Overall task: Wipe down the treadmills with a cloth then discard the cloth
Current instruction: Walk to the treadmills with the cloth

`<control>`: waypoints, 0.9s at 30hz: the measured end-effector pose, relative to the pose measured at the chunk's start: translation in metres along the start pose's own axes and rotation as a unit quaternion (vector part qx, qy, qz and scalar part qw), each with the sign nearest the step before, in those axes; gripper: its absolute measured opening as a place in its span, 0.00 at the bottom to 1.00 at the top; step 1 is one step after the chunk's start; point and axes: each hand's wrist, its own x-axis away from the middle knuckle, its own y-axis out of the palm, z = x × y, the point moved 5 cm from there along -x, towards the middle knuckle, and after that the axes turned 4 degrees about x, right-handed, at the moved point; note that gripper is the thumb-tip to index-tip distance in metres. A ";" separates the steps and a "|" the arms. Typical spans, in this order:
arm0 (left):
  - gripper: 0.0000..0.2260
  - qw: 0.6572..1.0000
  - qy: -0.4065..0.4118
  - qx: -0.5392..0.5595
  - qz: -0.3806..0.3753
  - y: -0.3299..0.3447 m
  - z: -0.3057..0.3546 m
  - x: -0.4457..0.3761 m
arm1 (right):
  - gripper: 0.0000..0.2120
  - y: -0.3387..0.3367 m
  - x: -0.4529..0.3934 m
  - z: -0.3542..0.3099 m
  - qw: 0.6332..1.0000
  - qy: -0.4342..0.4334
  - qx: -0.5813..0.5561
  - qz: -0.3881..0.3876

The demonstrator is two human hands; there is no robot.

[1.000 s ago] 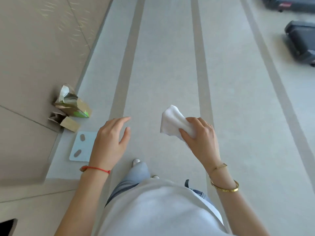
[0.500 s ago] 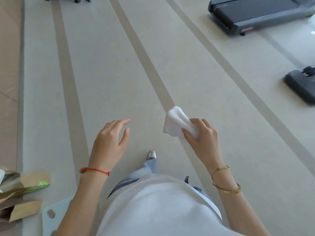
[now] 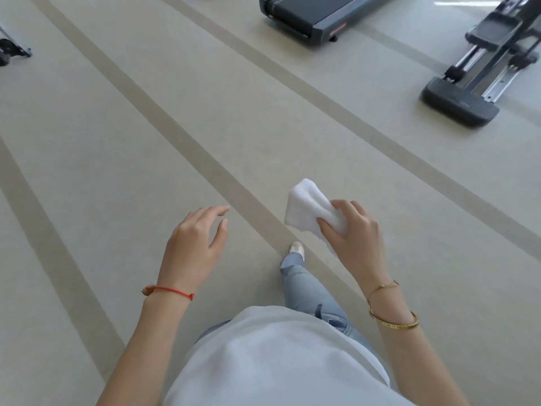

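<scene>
A folded white cloth (image 3: 307,209) sticks out up and left from my right hand (image 3: 351,238), which grips it at waist height over the floor. My left hand (image 3: 194,244) hovers beside it, empty, fingers spread and slightly curled. The rear end of a dark grey treadmill (image 3: 307,19) lies on the floor at the top of the view, well ahead of both hands and apart from them.
A dark exercise machine with rails and a foot base (image 3: 462,104) stands at the upper right. A piece of black equipment (image 3: 11,51) shows at the left edge. Beige floor with darker stripes (image 3: 187,142) runs diagonally. One foot (image 3: 297,249) steps forward.
The view has turned right: the cardboard boxes and wall at the left are gone, and the treadmill and rail machine have come closer. Both hands keep their pose, cloth still held.
</scene>
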 end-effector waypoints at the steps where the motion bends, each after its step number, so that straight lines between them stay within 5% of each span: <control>1: 0.11 1.000 0.005 0.001 -0.008 0.007 0.001 -0.023 | 0.13 0.001 -0.018 0.006 1.000 0.009 0.004 0.004; 27: 0.11 0.995 0.084 0.036 -0.046 0.164 0.117 -0.608 | 0.13 -0.024 -0.553 0.162 0.995 0.069 0.032 0.066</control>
